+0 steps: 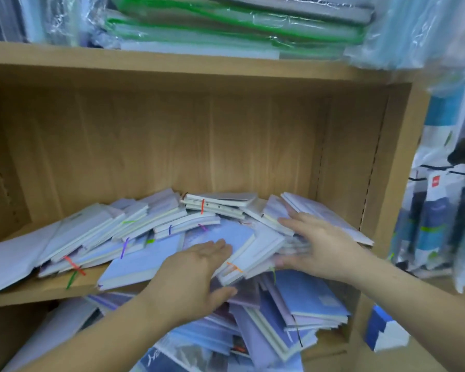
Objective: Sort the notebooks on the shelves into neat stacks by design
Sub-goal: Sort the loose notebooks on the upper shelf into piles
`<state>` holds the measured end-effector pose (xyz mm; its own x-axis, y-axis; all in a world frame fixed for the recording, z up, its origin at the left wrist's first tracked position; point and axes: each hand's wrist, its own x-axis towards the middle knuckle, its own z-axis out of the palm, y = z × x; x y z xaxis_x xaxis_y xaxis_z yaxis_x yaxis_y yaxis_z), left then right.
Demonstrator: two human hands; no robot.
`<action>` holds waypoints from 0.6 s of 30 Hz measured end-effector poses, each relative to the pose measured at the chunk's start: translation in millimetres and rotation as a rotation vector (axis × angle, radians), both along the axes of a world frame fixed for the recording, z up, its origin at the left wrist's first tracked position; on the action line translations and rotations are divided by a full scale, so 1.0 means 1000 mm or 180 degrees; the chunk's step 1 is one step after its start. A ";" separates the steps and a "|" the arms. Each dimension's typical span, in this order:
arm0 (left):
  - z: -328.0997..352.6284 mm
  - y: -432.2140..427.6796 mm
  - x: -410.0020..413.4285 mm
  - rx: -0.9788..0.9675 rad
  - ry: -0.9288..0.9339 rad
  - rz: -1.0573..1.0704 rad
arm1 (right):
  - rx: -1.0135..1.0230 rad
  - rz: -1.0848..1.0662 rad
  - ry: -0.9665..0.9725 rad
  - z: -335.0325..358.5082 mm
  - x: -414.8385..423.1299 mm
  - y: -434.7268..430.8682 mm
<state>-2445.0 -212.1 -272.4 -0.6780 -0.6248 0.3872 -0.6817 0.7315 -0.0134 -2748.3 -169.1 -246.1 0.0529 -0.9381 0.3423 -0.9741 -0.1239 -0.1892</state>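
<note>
wooden shelf unit (226, 73) | plastic-wrapped folders (226, 28) above | hanging packs (435, 224) right

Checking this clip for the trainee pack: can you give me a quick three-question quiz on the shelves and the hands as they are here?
1. True or false: the notebooks on the middle shelf already stand in neat stacks.
2. The fingers of the left hand and right hand are: A curled round a pen; B fairly straight, on the pile; C out of view.
3. Fill in: the plastic-wrapped folders on the shelf above have ___ edges.
Key: 1 false; 2 B; 3 green.
</note>
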 end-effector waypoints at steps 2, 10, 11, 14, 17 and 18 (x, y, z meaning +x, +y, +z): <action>0.003 -0.003 0.001 -0.0603 -0.0098 -0.0111 | 0.0145 -0.0040 0.0609 -0.004 0.016 -0.004; 0.055 -0.021 0.017 -0.1319 0.0352 -0.0032 | -0.0276 -0.0149 0.0952 0.009 0.019 -0.007; 0.059 -0.023 0.017 -0.1223 0.0467 0.0013 | -0.0423 -0.0175 0.0876 0.011 0.016 -0.009; 0.074 -0.032 0.018 -0.0970 0.0940 0.0061 | -0.0688 -0.0269 0.0444 0.020 0.010 -0.019; 0.079 -0.034 0.021 -0.0833 0.1207 -0.0007 | -0.0709 -0.0352 0.0066 0.032 0.008 -0.029; 0.075 -0.034 0.021 -0.0846 0.1182 -0.0065 | -0.0703 -0.0410 0.0034 0.035 0.009 -0.031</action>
